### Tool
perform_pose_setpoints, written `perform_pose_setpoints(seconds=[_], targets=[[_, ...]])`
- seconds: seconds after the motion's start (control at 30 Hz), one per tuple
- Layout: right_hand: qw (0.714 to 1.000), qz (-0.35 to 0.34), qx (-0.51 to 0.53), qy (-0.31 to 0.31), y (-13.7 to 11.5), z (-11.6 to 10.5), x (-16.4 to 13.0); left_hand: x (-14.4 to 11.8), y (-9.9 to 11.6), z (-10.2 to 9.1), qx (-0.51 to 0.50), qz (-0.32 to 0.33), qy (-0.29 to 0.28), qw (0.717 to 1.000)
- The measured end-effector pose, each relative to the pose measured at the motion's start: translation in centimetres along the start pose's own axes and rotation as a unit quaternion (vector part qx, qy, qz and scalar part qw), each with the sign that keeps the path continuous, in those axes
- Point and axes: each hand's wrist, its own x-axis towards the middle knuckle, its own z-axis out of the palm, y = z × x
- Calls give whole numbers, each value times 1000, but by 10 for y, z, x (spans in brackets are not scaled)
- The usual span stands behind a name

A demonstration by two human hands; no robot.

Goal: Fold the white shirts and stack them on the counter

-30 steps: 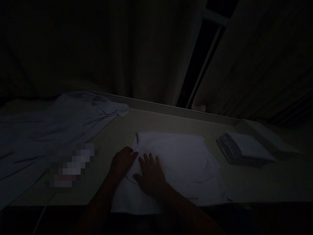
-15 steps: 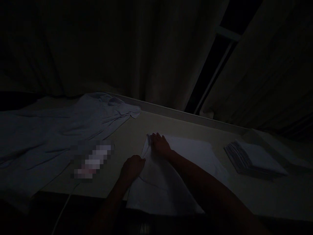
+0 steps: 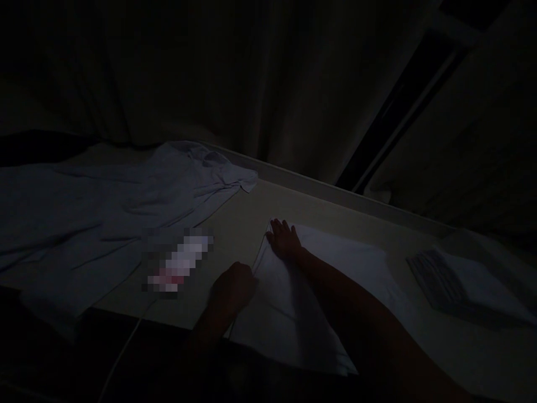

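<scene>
White cloth (image 3: 335, 280) lies on the surface (image 3: 239, 235), partly folded. Right hand (image 3: 285, 240) presses flat on its far corner, fingers spread, gripping nothing. Left hand (image 3: 232, 285) curls at the near edge; whether it pinches the cloth, I cannot tell. Folding looks unfinished.

Your right hand (image 3: 284, 240) lies flat with the palm down and the fingers stretched out together on the far left corner of the white cloth (image 3: 335, 268). Its forearm runs back across the cloth toward you, low and nearly straight. Your left hand (image 3: 234, 285) is curled loosely at the cloth's left edge, nearer to you than the right hand, knuckles up, wrist bent slightly; whether it grips the edge is too dark to tell.
</scene>
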Motion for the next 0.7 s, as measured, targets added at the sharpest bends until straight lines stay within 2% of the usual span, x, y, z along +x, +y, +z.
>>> perform_pose_setpoints(seconds=[0.13,0.3,0.43,0.6,0.7], targets=[[1000,23,9,-15,1,-9,6,3,-4,-4,-32,-29,6,999],[998,12,5,69,-6,-12,-5,7,-10,1,-50,-38,21,998],[1000,-12,-2,25,-12,0,-18,5,-11,3,-45,-31,22,998],[999,-19,-11,25,-11,6,-21,0,-12,-1,18,-13,-27,999],[999,-33,-17,34,-6,3,-18,-3,-12,-10,39,-32,-70,996]])
